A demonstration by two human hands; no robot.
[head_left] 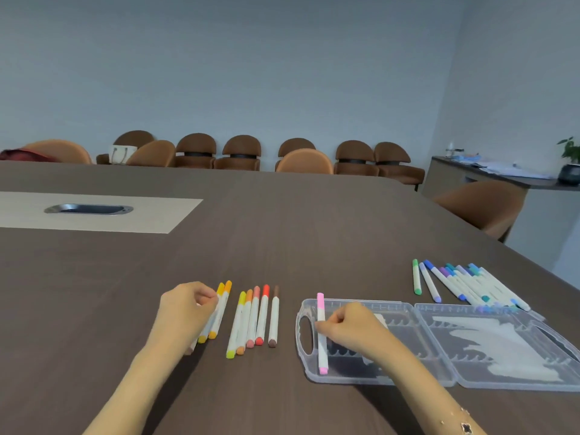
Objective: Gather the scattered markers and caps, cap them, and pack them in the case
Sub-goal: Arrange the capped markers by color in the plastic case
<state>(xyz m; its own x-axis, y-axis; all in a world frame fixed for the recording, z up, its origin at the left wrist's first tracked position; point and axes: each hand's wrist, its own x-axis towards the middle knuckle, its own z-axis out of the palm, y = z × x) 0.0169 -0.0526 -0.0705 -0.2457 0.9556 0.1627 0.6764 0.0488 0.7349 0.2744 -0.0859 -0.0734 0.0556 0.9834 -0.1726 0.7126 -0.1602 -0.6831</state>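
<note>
With the right hand (348, 324) pinching the pink-capped white marker (321, 334), seat it squarely in the clear plastic case's (439, 340) end slot, while the left hand (185, 304) grips yellow-orange markers (216, 312) on the counter (282, 230).

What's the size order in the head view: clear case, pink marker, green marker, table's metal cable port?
1. clear case, open flat
2. metal cable port
3. pink marker, held by the right hand
4. green marker

The markers probably match in size; the pink one is nearer the camera.
</note>
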